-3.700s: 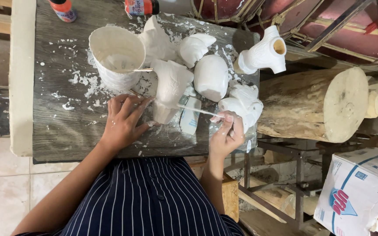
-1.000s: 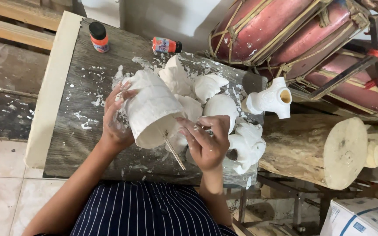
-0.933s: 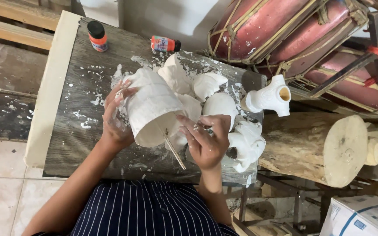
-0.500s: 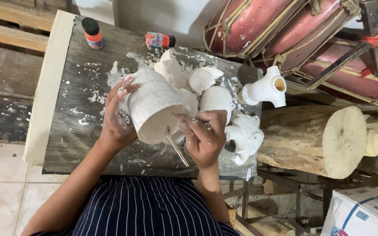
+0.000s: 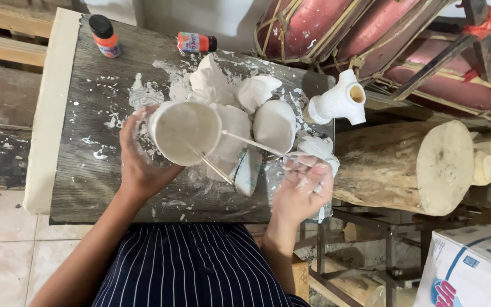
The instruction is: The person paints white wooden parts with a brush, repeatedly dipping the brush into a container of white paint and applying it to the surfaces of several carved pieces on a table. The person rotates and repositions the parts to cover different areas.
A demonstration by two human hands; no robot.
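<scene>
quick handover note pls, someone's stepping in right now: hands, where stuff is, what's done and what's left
Left hand grips the white cup, tipped so its mouth faces up toward the camera. Right hand pinches a thin stick that reaches to the cup. White moulded pieces are piled on the splattered grey board; two small paint bottles sit at its far edge. Done: the pieces look white. Left: cannot tell from this view.

Two small paint bottles [image 5: 104,35] are sitting at the counter's [image 5: 86,187] far edge; a log [image 5: 404,167] is lying beside red drums [image 5: 336,28].
</scene>
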